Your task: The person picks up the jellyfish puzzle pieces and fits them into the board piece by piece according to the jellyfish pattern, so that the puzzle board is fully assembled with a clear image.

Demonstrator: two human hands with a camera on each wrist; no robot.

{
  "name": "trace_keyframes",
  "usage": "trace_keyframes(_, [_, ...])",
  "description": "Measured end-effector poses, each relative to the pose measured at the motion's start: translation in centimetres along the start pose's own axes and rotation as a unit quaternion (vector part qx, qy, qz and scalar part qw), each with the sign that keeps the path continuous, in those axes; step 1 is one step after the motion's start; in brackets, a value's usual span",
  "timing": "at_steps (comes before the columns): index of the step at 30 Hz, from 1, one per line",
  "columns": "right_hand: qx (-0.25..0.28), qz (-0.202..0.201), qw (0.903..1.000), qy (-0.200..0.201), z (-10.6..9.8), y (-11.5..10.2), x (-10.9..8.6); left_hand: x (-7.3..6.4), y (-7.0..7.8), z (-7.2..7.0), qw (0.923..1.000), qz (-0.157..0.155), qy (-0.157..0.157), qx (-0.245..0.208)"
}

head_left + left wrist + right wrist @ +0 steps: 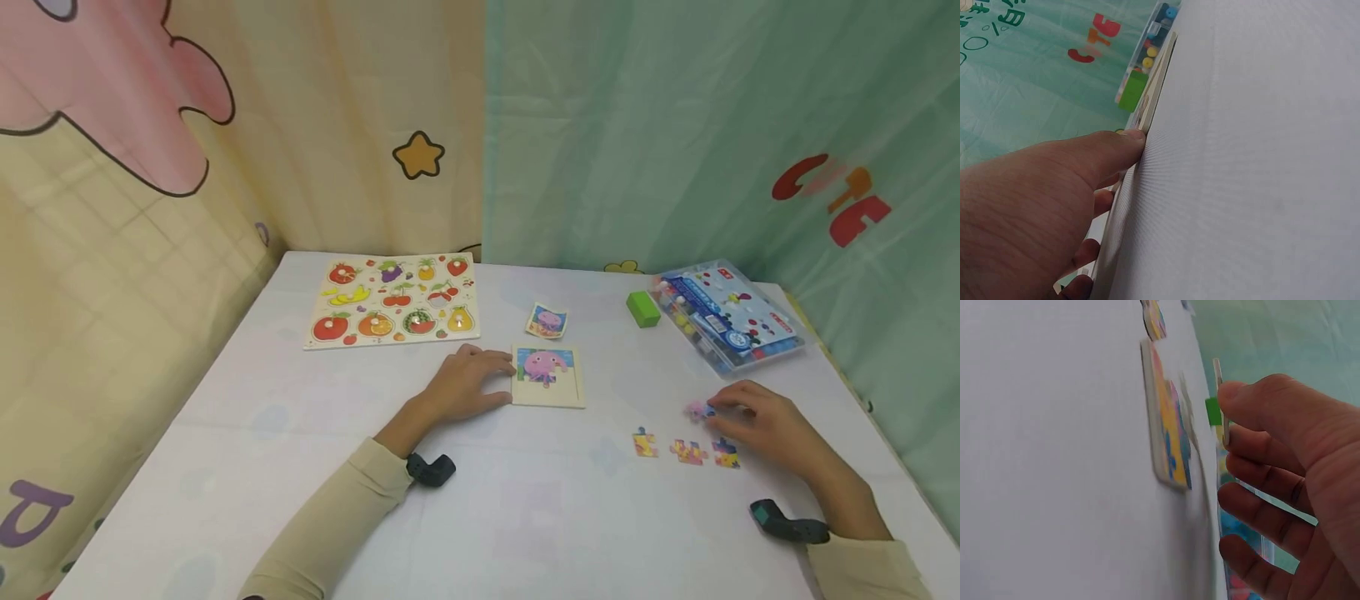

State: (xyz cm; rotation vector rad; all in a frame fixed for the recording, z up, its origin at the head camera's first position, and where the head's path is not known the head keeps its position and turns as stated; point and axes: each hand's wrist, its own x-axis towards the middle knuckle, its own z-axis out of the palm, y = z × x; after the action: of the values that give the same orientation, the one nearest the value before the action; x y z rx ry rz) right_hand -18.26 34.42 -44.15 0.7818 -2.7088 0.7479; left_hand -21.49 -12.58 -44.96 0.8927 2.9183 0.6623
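My left hand [471, 385] rests at the left edge of a small square jigsaw board [547, 400]. Its thumb [1124, 149] touches the board's edge near the lower left corner, the other fingers higher along that side. Part of a pink cartoon picture [542, 363] fills the upper area of the board; the lower part is bare. Between thumb and index finger, my right hand [772, 421] pinches a jigsaw piece [1217, 369], seen edge-on in the right wrist view and raised above the table. Below it lie loose jigsaw pieces: one [645, 442] on the left, another [688, 452], and one [726, 452] nearest the hand.
Behind the board lies a small picture card [547, 321]. A fruit peg puzzle [393, 300] is at the back left. To the back right are a green block [643, 309] and a clear plastic case [731, 312] with a printed sheet. Curtains [637, 125] hang behind the table.
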Motion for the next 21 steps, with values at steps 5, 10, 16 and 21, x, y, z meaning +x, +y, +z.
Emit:
trace_keyframes(5, [-0.008, -0.033, 0.9985, -0.043, 1.6, -1.8, 3.5, 0.1, -0.1, 0.1, 0.9999, -0.007, -0.009, 0.003])
trace_keyframes(10, [0.014, -0.047, 0.9943, -0.095, 3.8, -4.6, 8.3, 0.1, -0.2, 0.3, 0.9999, -0.009, -0.011, 0.004])
trace_keyframes(16, [0.016, -0.064, 0.9883, -0.138, 6.6, -7.6, 12.3, 0.2, -0.2, 0.3, 1.0, -0.005, -0.004, 0.001])
trace_keyframes(21, [0.014, -0.062, 0.9889, -0.135, 8.4, -8.9, 13.4, 0.1, -0.2, 0.3, 1.0, -0.003, -0.001, 0.002])
